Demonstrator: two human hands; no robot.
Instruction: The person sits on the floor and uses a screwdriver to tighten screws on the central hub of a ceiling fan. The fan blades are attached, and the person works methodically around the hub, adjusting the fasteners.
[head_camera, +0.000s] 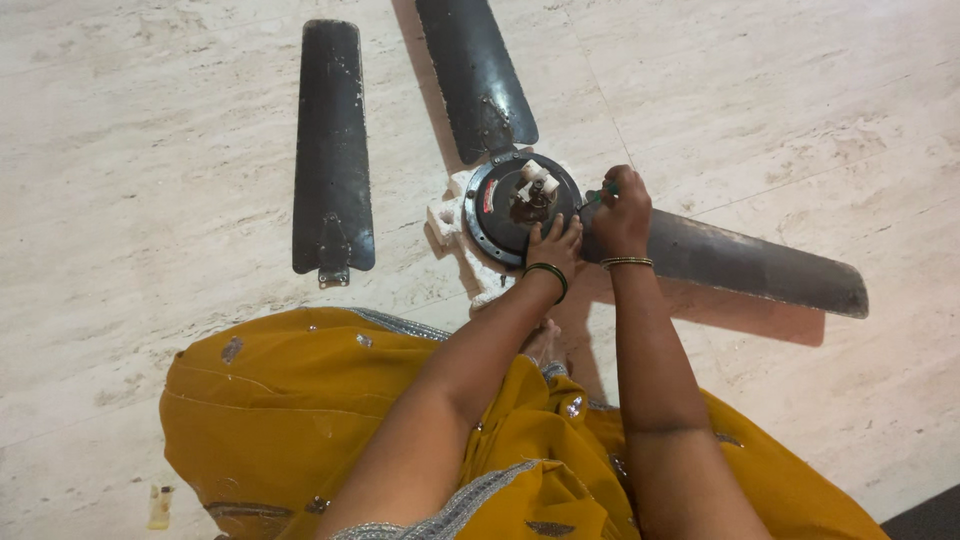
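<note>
Two hands at work on one ceiling fan motor (520, 205), which lies on the floor (150, 150) directly under your fingers.

1. Left hand (555, 245): laid flat on the near rim of the round black motor housing, fingers spread and pressing down, closed on nothing. A dark green bangle sits at that wrist.

2. Right hand (622, 212): clenched around a thin tool with a green handle (603, 196), most likely a screwdriver; its tip points toward the motor's edge, just where the right-side blade (740, 262) joins. A gold bangle sits at that wrist.

3. Motor: face up, with a rusty centre shaft and white plastic pieces at its hub, resting on a chunk of white foam packing (450, 220) that shows beyond your left hand.

4. Blades: one runs out past your right hand and looks attached; a second (475, 75) reaches away from both hands and looks attached as well; a third (333, 150) lies loose on the floor, well apart to the left of your left hand, its mounting bracket toward you.

5. Small yellowish bottle (160, 505): on the floor far behind your left arm, beside the yellow cloth.

Step in hand, by my reading: working a fastener at the right-side blade's bracket while you steady the housing. Whether you are tightening or loosening it cannot be told. The next move calls for firm downward pressure from the left hand so that the motor does not turn, and for the tip seated squarely before you twist.
</note>
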